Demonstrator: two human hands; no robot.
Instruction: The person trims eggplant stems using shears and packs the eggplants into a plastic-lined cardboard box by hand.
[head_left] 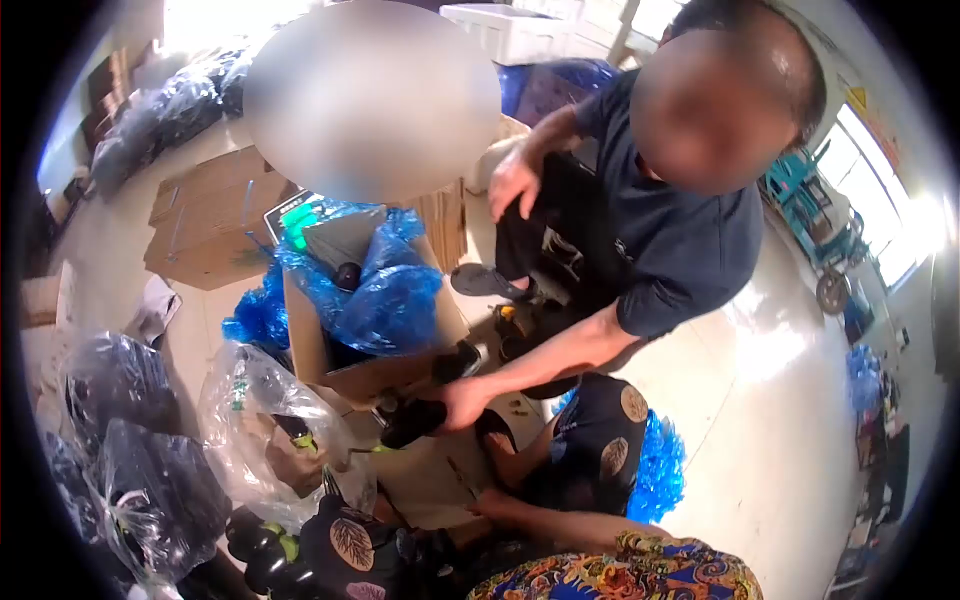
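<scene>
My left hand (295, 468) shows through a clear plastic bag (235, 400) at the lower left. Its fingers are around a dark eggplant (297, 430) with a green end. My right hand (488, 502) is low in the middle, fingers closed by a thin dark item (463, 478) too small to name, above a piece of cardboard (425, 490). Several glossy dark eggplants (268, 560) with green caps lie beside my knee. Across from me, a co-worker's hand (463, 402) holds a dark, rounded object (412, 422) near the box.
A cardboard box (375, 382) lined with a blue plastic bag (385, 300) stands ahead. Flattened cardboard (215, 215) lies behind it. Filled plastic bags (155, 490) crowd the left. The co-worker (670, 240) sits at the right of the box. Blue plastic (658, 465) lies by my knee.
</scene>
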